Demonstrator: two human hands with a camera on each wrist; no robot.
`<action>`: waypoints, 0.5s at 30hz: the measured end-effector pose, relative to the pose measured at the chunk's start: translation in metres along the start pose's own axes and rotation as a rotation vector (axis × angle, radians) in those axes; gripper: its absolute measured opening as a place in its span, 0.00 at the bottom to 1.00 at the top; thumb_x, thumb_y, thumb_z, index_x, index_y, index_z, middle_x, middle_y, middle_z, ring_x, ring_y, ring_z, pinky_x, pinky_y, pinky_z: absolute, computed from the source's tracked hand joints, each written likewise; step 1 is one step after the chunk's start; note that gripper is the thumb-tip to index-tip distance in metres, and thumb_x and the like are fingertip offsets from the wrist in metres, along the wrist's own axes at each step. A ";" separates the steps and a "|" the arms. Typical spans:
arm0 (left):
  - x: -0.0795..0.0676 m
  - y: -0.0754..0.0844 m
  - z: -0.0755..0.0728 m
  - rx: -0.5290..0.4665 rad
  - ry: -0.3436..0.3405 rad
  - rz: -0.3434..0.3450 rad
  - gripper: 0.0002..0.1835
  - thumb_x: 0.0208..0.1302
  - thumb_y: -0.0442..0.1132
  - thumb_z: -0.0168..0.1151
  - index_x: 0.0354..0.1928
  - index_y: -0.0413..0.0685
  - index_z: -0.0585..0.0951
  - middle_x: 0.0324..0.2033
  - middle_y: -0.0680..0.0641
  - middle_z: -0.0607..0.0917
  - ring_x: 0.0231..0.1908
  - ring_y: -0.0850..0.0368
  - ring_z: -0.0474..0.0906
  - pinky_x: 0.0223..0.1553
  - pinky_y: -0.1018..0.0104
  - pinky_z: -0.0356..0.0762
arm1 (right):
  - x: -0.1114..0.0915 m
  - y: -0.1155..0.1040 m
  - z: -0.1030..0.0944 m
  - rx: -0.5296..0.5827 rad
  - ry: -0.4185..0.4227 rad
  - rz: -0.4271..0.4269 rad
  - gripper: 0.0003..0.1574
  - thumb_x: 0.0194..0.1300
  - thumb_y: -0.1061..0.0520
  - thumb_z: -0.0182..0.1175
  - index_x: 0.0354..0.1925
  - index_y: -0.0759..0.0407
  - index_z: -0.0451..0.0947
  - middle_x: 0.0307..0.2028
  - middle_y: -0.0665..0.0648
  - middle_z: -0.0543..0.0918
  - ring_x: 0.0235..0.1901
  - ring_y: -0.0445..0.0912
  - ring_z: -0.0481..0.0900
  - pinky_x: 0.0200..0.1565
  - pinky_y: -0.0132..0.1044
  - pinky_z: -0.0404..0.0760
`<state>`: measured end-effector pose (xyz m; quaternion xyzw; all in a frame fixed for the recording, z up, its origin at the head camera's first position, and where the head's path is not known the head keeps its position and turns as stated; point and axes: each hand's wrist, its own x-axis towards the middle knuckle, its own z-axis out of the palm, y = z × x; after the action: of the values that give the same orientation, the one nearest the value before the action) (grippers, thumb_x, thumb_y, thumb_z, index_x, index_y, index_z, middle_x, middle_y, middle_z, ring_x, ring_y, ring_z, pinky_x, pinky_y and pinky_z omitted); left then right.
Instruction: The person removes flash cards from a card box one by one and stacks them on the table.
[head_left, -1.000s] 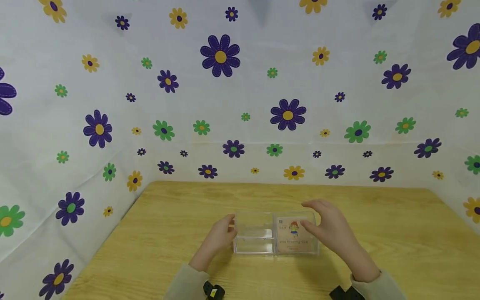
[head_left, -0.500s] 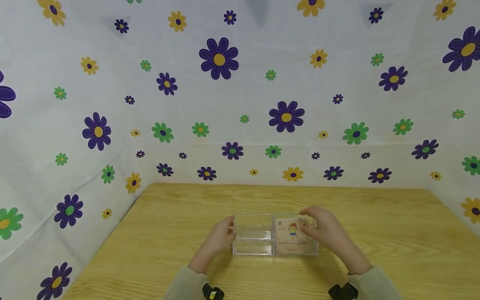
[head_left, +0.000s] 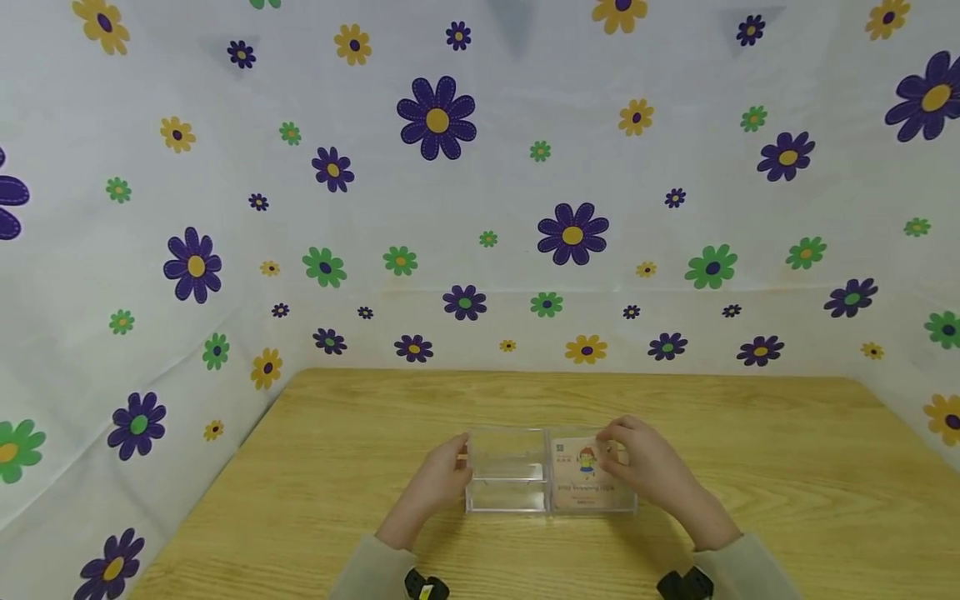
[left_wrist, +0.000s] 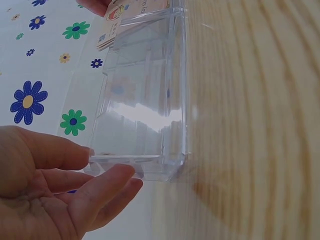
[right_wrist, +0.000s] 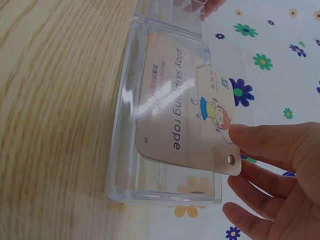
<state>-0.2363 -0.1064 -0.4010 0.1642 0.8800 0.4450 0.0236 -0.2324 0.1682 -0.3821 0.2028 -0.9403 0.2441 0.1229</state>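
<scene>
A clear plastic holder (head_left: pixel 507 497) with two side-by-side compartments stands on the table. The left hand (head_left: pixel 435 479) grips its left end, the thumb and fingers around the side wall in the left wrist view. In the right compartment stand flash cards (head_left: pixel 577 493); the front one shows a child skipping rope and the words "play skipping rope". By their corner with the punched hole, the right hand (right_wrist: pixel 280 175) pinches the cards, thumb in front and fingers behind. The left compartment (left_wrist: pixel 135 100) shows no cards.
The wood-grain table (head_left: pixel 360 408) extends around the holder on every side. White cloth with purple, yellow and green flowers (head_left: pixel 437 121) hangs behind and at both sides. Black wrist devices (head_left: pixel 686 583) sit by the sleeves.
The right hand has come in from the right, its thumb and fingers closing on the cards' upper right corner. The left hand keeps its grip on the holder, which stays in place.
</scene>
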 end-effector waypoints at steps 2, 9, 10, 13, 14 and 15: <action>0.000 0.000 0.000 -0.001 0.000 -0.003 0.25 0.55 0.21 0.48 0.56 0.18 0.58 0.48 0.24 0.69 0.46 0.32 0.69 0.34 0.56 0.76 | 0.000 0.000 0.000 -0.003 0.003 -0.004 0.13 0.47 0.65 0.66 0.36 0.64 0.78 0.35 0.55 0.76 0.37 0.49 0.75 0.40 0.41 0.75; -0.001 0.000 0.000 -0.002 0.006 -0.006 0.25 0.54 0.21 0.48 0.56 0.18 0.58 0.47 0.25 0.69 0.45 0.33 0.70 0.35 0.57 0.77 | 0.000 0.000 0.001 0.002 0.008 0.001 0.13 0.48 0.67 0.65 0.36 0.65 0.78 0.34 0.55 0.76 0.37 0.48 0.75 0.40 0.41 0.75; -0.001 0.001 0.000 0.000 0.006 -0.010 0.26 0.54 0.21 0.48 0.56 0.18 0.58 0.47 0.25 0.69 0.45 0.33 0.70 0.35 0.57 0.76 | 0.000 0.000 0.001 0.007 0.006 0.006 0.13 0.48 0.67 0.65 0.36 0.65 0.78 0.34 0.55 0.76 0.36 0.48 0.75 0.39 0.40 0.76; -0.001 0.001 0.000 -0.001 0.012 -0.012 0.26 0.54 0.21 0.48 0.56 0.19 0.58 0.47 0.25 0.70 0.45 0.33 0.70 0.35 0.56 0.76 | 0.000 0.000 0.000 0.019 0.003 0.024 0.12 0.48 0.69 0.64 0.35 0.65 0.78 0.33 0.54 0.76 0.35 0.47 0.75 0.38 0.39 0.76; -0.001 0.001 0.000 -0.002 0.011 -0.014 0.26 0.54 0.21 0.48 0.56 0.19 0.58 0.47 0.25 0.70 0.45 0.33 0.70 0.36 0.57 0.76 | 0.000 0.000 0.000 0.023 0.003 0.029 0.12 0.48 0.69 0.64 0.35 0.65 0.78 0.33 0.54 0.76 0.35 0.47 0.75 0.38 0.39 0.76; -0.002 0.001 0.000 0.001 0.010 -0.019 0.26 0.55 0.21 0.49 0.57 0.19 0.58 0.48 0.26 0.70 0.46 0.34 0.70 0.36 0.57 0.76 | 0.000 0.000 0.000 0.027 0.004 0.032 0.12 0.48 0.69 0.63 0.35 0.65 0.78 0.33 0.54 0.76 0.35 0.47 0.75 0.37 0.39 0.76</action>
<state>-0.2347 -0.1064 -0.4008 0.1537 0.8819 0.4450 0.0232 -0.2323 0.1685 -0.3817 0.1887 -0.9399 0.2590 0.1179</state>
